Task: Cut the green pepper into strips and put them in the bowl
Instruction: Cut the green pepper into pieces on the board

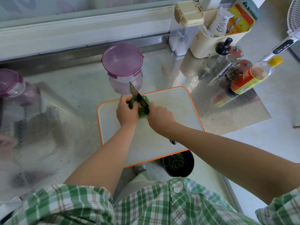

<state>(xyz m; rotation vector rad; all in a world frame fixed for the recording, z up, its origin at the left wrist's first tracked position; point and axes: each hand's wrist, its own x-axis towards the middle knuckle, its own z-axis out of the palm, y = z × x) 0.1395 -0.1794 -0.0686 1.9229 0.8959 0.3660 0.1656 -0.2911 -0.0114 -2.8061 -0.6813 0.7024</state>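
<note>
Gripping the knife (pixel 133 90) handle, the right hand (pixel 160 117) sets the blade into the green pepper (pixel 142 113), which the left hand (pixel 127 112) clasps mid-frame on the orange-rimmed cutting board (pixel 178 108). Lower centre, a dark round container (pixel 178 163) holds chopped green bits. A purple-lidded tub (pixel 122 64) upper centre and a second tub (pixel 9 83) at far left are closed (contents unclear).

Pepper (pixel 142 114) lies on the cutting board (pixel 175 109); lidded container (pixel 122 63) behind, bottles (pixel 250 77) at right.
</note>
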